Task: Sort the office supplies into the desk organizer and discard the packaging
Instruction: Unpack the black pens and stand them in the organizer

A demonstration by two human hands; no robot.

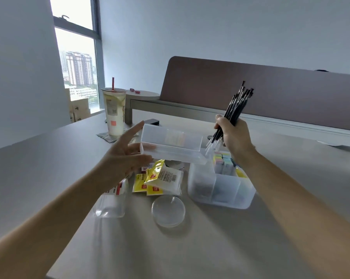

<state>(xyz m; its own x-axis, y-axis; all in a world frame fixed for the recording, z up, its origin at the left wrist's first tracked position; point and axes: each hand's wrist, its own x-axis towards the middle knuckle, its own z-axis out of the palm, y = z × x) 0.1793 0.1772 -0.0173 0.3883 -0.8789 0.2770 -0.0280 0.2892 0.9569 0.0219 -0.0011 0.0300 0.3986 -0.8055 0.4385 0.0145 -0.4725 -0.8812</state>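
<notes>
My right hand (233,135) grips a bundle of black pens (235,109), tips down, at about one o'clock from the middle of the desk (49,162). My left hand (125,156) has its fingers spread against the left end of a long clear box (172,146), which I hold up off the desk; whether the thumb hooks under it I cannot tell. The box looks empty, so I judge the pens came out of it and it is packaging to throw away.

The organizer (220,190) sits at three o'clock, just under the pens. Its far compartment already holds pastel sticky notes (222,160), so some sorting is done. The pens are not yet in.

At six o'clock lie yellow packets (160,180), a round clear lid (168,210) and a small clear tub (109,206), unsorted. I reckon I am roughly midway.
</notes>
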